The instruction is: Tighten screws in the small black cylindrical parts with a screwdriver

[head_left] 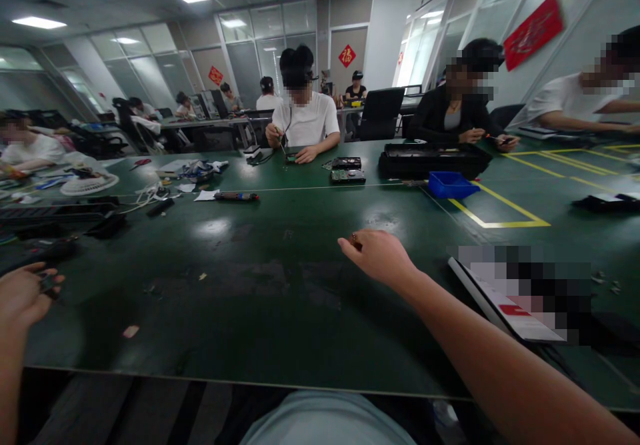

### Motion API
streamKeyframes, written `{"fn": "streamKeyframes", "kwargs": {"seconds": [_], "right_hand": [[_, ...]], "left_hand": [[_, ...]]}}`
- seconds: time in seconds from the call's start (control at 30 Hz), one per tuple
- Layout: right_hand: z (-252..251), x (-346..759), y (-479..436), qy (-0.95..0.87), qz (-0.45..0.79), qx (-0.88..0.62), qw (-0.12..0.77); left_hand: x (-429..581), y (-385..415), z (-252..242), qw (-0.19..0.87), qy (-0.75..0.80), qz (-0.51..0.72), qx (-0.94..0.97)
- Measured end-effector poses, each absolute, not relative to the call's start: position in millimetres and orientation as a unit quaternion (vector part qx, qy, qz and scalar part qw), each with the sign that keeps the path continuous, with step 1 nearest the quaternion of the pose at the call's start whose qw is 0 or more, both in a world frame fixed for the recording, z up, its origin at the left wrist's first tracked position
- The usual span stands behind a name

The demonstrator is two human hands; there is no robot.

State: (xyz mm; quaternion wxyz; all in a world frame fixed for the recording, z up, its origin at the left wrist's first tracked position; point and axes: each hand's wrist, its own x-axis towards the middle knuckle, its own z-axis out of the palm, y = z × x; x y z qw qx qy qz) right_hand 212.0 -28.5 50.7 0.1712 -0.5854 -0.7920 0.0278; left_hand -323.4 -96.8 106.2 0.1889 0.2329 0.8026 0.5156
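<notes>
My right hand [377, 255] reaches out over the middle of the dark green table [280, 298], its fingers curled in a pinch around a very small dark thing I cannot name. My left hand [23, 292] hovers at the left edge of the view, palm up, fingers curled around a small dark object [49, 284]. Neither hand touches the table. A white card or booklet [510, 305] lies flat to the right of my right forearm.
A blue bin [453, 184], a black tray [433, 160] and circuit boards [347, 175] sit at the far side. Cables and tools [165, 195] clutter the left. Yellow tape lines [500, 215] mark the right. Several people work across the table.
</notes>
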Motion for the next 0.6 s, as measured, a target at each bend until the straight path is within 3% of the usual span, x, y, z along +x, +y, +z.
{"fn": "streamKeyframes", "kwargs": {"seconds": [0.13, 0.33, 0.47, 0.6], "right_hand": [[51, 212, -28, -0.790, 0.056, -0.583, 0.183], [52, 212, -28, -0.785, 0.098, -0.581, 0.191], [49, 212, -28, -0.795, 0.138, -0.551, 0.214], [46, 211, -29, -0.809, 0.134, -0.527, 0.224]], "left_hand": [[-309, -66, 94, 0.222, 0.742, 0.582, 0.245], [-224, -41, 102, 0.375, 0.603, 0.624, 0.327], [-157, -28, 94, 0.470, 0.531, 0.564, 0.422], [-93, -16, 76, 0.460, 0.520, 0.463, 0.552]]}}
